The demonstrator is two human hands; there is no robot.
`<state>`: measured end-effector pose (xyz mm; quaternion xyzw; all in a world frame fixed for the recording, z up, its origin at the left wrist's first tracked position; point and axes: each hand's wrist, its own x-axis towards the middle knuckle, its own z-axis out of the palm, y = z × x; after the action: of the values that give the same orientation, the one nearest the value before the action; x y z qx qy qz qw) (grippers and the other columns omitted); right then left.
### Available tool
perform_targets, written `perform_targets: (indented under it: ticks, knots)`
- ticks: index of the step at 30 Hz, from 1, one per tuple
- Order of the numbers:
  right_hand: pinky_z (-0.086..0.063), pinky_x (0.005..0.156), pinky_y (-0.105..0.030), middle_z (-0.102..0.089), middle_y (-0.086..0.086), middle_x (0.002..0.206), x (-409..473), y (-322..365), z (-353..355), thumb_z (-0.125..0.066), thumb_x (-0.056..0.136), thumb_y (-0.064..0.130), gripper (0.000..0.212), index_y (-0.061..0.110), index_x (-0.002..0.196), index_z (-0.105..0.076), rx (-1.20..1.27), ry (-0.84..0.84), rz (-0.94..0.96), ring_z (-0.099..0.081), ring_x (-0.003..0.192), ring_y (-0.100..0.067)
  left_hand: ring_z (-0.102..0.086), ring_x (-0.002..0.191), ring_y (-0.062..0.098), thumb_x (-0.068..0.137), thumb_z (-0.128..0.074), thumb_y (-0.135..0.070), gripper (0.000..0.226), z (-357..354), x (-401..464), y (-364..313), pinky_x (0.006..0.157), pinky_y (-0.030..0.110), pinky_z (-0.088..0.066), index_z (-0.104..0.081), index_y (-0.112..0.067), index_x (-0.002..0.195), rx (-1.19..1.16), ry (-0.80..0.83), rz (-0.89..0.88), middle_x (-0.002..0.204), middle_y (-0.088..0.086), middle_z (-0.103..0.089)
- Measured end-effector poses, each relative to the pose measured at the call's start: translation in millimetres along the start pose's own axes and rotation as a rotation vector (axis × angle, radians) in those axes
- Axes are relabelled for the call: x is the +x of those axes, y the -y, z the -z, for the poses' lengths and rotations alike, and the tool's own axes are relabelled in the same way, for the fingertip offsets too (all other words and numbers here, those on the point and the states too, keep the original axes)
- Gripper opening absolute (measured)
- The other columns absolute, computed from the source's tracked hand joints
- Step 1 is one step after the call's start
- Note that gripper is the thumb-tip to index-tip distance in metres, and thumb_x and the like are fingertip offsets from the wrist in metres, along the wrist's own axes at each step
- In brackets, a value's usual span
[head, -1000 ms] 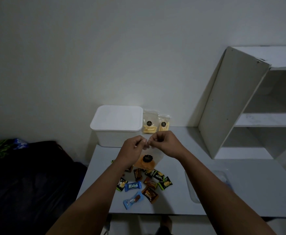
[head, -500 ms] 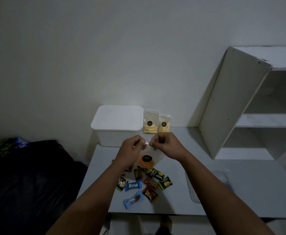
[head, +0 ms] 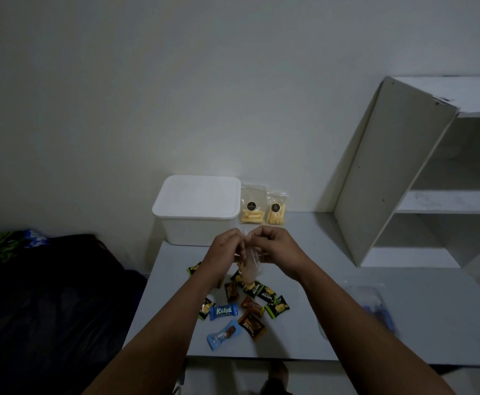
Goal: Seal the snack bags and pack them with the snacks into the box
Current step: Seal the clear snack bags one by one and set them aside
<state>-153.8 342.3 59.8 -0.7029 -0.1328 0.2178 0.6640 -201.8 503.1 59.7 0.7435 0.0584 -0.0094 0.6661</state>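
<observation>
— Where is the snack bag the person is sealing?

— The clear snack bag point(head: 250, 266) hangs between both hands above the table point(head: 347, 309); the left hand point(head: 227, 249) and right hand point(head: 273, 246) pinch its top edge, fingers curled together on it.

— And the rest?

— Beyond the fingers stands the lidded white box point(head: 197, 209), with two sealed snack bags point(head: 263, 205) just beside it against the wall. Below the fingers, wrapped snacks point(head: 250, 306) lie scattered, among them a blue Kalpa wrapper point(head: 223, 312).
</observation>
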Motion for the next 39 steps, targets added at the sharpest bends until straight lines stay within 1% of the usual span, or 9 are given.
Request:
perform_targets:
  ticks: [2,7,12,17,23,28,31,35,39]
  knots:
    - [-0.059,0.084,-0.048,-0.074,-0.014,0.088,-1,3,0,-0.068,0.097,0.021,0.026,-0.004,0.101,-0.070,0.034,0.021,-0.007,-0.070,0.080,-0.023,-0.057,0.071,0.024,0.101,-0.038,-0.008,0.034,3,1,-2,0.075,0.041,-0.052,-0.051,-0.008,0.070,0.001,0.014,-0.001,0.068,0.011,-0.056]
    - [-0.059,0.094,-0.055,-0.075,-0.026,0.098,1,7,1,-0.069,0.095,0.010,0.016,-0.003,0.101,-0.073,-0.034,0.012,0.032,-0.073,0.087,-0.031,-0.059,0.072,0.024,0.103,-0.043,-0.020,0.038,7,4,-2,0.081,0.044,-0.056,-0.051,-0.011,0.068,-0.010,0.005,-0.020,0.068,0.009,-0.057]
    - [-0.056,0.062,-0.025,-0.075,-0.020,0.086,3,16,0,-0.070,0.096,0.009,0.015,-0.003,0.102,-0.075,-0.078,0.033,0.053,-0.070,0.070,-0.017,-0.059,0.063,0.015,0.102,-0.050,-0.017,0.028,8,5,-3,0.064,0.026,-0.055,-0.054,-0.008,0.075,0.046,-0.029,-0.006,0.068,0.006,-0.057]
    - [-0.057,0.062,-0.026,-0.076,-0.019,0.085,6,16,-4,-0.067,0.094,0.001,0.013,-0.006,0.102,-0.075,-0.042,-0.041,0.026,-0.073,0.070,-0.018,-0.058,0.066,0.021,0.100,-0.045,-0.012,0.030,13,8,-3,0.077,0.045,-0.057,-0.053,-0.010,0.071,0.125,-0.029,-0.050,0.068,0.011,-0.058]
    - [-0.050,0.051,-0.019,-0.070,-0.009,0.069,8,15,-14,-0.068,0.094,-0.002,0.011,-0.010,0.097,-0.073,-0.013,-0.197,0.060,-0.061,0.051,-0.008,-0.057,0.063,0.021,0.094,-0.057,-0.018,0.026,12,10,0,0.069,0.045,-0.053,-0.057,-0.013,0.069,0.221,-0.054,-0.068,0.062,0.004,-0.060]
    - [-0.060,0.063,-0.028,-0.075,-0.013,0.082,8,15,-14,-0.071,0.091,-0.002,0.009,-0.001,0.100,-0.074,0.006,-0.187,0.034,-0.072,0.068,-0.018,-0.068,0.070,0.030,0.094,-0.051,-0.034,0.033,18,10,3,0.080,0.059,-0.058,-0.055,-0.018,0.065,0.344,-0.001,-0.083,0.064,0.000,-0.063]
    - [-0.063,0.068,-0.032,-0.075,-0.015,0.085,5,18,-11,-0.072,0.090,0.000,0.013,0.004,0.102,-0.072,-0.041,-0.103,-0.040,-0.074,0.073,-0.019,-0.064,0.066,0.015,0.098,-0.048,-0.023,0.030,19,10,2,0.082,0.056,-0.058,-0.057,-0.011,0.072,0.348,-0.021,-0.103,0.068,0.000,-0.065]
    - [-0.059,0.060,-0.027,-0.073,-0.017,0.081,4,23,-10,-0.070,0.090,-0.004,0.012,0.001,0.101,-0.071,-0.091,-0.107,-0.024,-0.072,0.063,-0.015,-0.064,0.067,0.016,0.098,-0.052,-0.025,0.027,15,8,3,0.079,0.053,-0.058,-0.059,-0.008,0.079,0.333,-0.045,-0.084,0.072,0.007,-0.067]
    - [-0.059,0.059,-0.025,-0.072,-0.016,0.081,4,21,-13,-0.070,0.089,-0.006,0.012,0.000,0.100,-0.070,-0.088,-0.169,-0.009,-0.071,0.061,-0.013,-0.059,0.058,0.010,0.093,-0.056,-0.023,0.025,10,4,0,0.063,0.033,-0.049,-0.056,-0.013,0.070,0.457,-0.039,-0.093,0.068,0.006,-0.067]
